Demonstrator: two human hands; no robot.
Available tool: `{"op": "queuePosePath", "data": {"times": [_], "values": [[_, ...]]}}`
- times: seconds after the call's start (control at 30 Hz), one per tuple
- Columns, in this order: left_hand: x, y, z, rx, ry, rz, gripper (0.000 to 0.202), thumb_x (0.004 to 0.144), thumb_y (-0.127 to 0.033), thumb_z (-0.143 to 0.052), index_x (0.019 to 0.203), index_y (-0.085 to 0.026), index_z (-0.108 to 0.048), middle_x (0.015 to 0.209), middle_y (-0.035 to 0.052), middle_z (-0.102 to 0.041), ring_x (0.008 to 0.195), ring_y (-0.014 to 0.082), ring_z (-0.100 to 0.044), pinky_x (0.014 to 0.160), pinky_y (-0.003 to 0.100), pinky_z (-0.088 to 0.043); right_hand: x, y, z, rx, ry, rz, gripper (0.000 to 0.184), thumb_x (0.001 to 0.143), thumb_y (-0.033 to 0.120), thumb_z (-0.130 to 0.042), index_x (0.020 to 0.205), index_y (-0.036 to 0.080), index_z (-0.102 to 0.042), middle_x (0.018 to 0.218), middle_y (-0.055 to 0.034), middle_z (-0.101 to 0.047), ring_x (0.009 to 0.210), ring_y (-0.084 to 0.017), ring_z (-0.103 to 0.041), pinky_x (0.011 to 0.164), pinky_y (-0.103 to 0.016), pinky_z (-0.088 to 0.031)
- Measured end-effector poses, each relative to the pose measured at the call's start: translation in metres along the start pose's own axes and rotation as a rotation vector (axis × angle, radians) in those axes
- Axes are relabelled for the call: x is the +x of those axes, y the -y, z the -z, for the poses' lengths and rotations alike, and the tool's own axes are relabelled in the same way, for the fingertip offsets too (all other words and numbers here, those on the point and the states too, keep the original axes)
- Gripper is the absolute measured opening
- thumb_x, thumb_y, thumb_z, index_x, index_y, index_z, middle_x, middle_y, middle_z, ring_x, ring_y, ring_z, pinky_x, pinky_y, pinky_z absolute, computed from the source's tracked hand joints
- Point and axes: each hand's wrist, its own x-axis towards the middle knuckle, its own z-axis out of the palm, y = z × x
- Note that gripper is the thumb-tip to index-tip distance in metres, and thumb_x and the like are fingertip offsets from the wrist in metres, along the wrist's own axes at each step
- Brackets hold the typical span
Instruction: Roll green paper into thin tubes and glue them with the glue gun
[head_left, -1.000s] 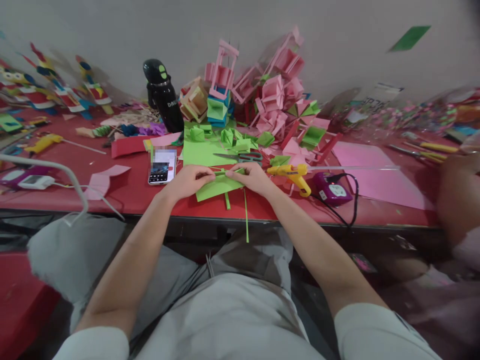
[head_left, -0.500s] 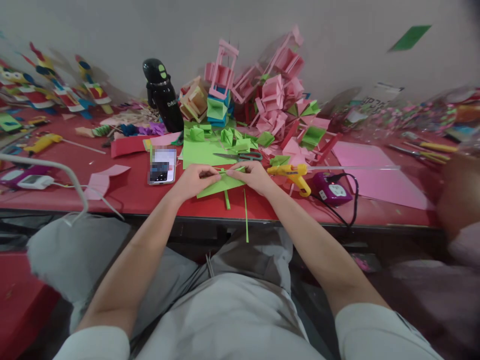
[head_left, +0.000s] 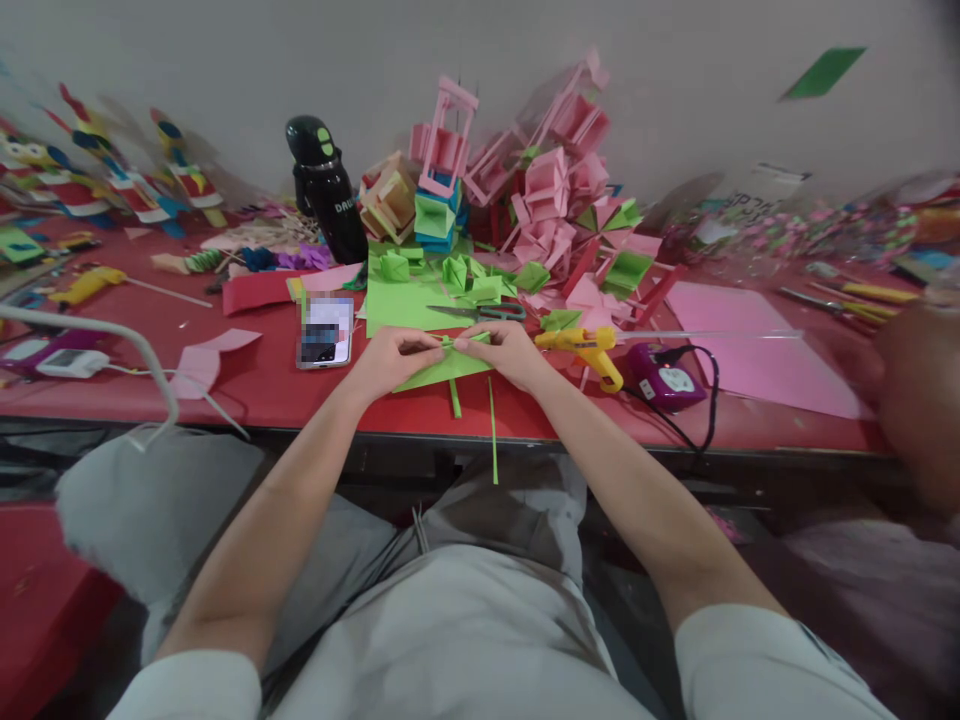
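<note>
Both hands meet over the front of the red table. My left hand (head_left: 399, 358) is closed, its thumb and fingers pinching the far edge of a sheet of green paper (head_left: 450, 370). My right hand (head_left: 504, 350) pinches the same edge from the other side, thumb tips nearly touching. The far edge looks folded or rolled, partly hidden by the fingers. Under the sheet a narrow green paper strip (head_left: 455, 398) sticks out toward me. A thinner green strip (head_left: 493, 430) hangs over the table edge. Scissors (head_left: 480, 313) lie just beyond my hands.
A yellow glue gun (head_left: 589, 350) and a purple power socket (head_left: 664, 378) lie to the right. At left are a phone (head_left: 325, 333) and a black bottle (head_left: 330, 195). Pink paper chairs (head_left: 547, 185) pile up behind. Another person's arm (head_left: 919, 400) is at far right.
My hands hold almost the same pinch on the green paper. The person at far right has shifted slightly.
</note>
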Motion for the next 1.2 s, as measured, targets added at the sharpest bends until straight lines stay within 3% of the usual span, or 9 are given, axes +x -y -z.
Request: {"op": "queuePosePath", "data": {"times": [0.2,0.4,0.57,0.67,0.87,1.03,1.2], "values": [[-0.0005,-0.001,0.0029,0.016,-0.011,0.014,0.037,0.075,-0.05,-0.078,0.089,-0.016,-0.079,0.09,0.008,-0.078,0.085,0.0227,-0.069,0.075,0.031,-0.052,0.0025,-0.0044,0.001,0.099,0.016,0.039,0.042,0.074,0.056,-0.075,0.084,0.016,-0.077,0.069,-0.0004,-0.062,0.061,-0.01,-0.046,0.057,-0.024,-0.034],[-0.0015,-0.002,0.0073,0.096,-0.004,0.01,0.038,0.08,-0.054,-0.072,0.088,-0.018,-0.08,0.088,0.0066,-0.078,0.081,0.021,-0.067,0.069,0.029,-0.049,0.0009,-0.0034,0.0016,0.047,0.022,-0.009,0.043,0.073,0.055,-0.077,0.087,0.015,-0.077,0.051,0.0064,-0.044,0.049,-0.007,-0.029,0.048,-0.024,-0.021],[-0.0018,-0.0003,0.0087,0.166,0.004,0.016,0.042,0.083,-0.058,-0.067,0.086,-0.017,-0.079,0.08,0.0037,-0.075,0.068,0.0158,-0.06,0.058,0.026,-0.04,0.0011,-0.0016,0.0001,0.077,0.008,-0.045,0.048,0.068,0.058,-0.079,0.085,0.014,-0.078,0.055,0.0036,-0.053,0.051,-0.008,-0.037,0.05,-0.024,-0.029],[-0.0015,0.0006,0.0085,0.143,0.019,0.008,0.042,0.083,-0.058,-0.067,0.086,-0.017,-0.079,0.08,0.0039,-0.075,0.067,0.0156,-0.06,0.058,0.026,-0.04,0.0012,-0.0011,-0.0003,0.108,0.016,-0.061,0.049,0.066,0.06,-0.079,0.084,0.014,-0.078,0.059,0.0015,-0.058,0.054,-0.009,-0.043,0.052,-0.024,-0.034],[-0.0003,0.0003,0.0078,0.048,0.028,0.02,0.037,0.077,-0.052,-0.076,0.088,-0.016,-0.078,0.085,0.0072,-0.076,0.074,0.0179,-0.065,0.066,0.028,-0.047,0.0011,-0.005,0.0024,0.022,0.014,-0.002,0.045,0.072,0.057,-0.077,0.089,0.015,-0.079,0.049,0.0069,-0.039,0.048,-0.007,-0.025,0.048,-0.025,-0.019],[0.0001,0.0012,0.0071,-0.05,0.032,0.039,0.04,0.072,-0.049,-0.081,0.094,-0.017,-0.079,0.094,0.0097,-0.078,0.086,0.0223,-0.07,0.075,0.032,-0.054,0.0012,-0.0061,0.0025,0.054,0.039,0.024,0.041,0.072,0.052,-0.078,0.09,0.015,-0.078,0.057,0.0033,-0.054,0.05,-0.007,-0.032,0.049,-0.025,-0.024],[0.001,0.0024,0.0074,-0.102,0.019,0.065,0.043,0.067,-0.046,-0.086,0.097,-0.017,-0.079,0.095,0.0103,-0.078,0.09,0.0248,-0.072,0.079,0.035,-0.056,0.0016,-0.006,0.0024,0.119,0.092,0.02,0.037,0.069,0.046,-0.081,0.09,0.016,-0.078,0.073,-0.0018,-0.068,0.058,-0.009,-0.049,0.057,-0.025,-0.037]]}}
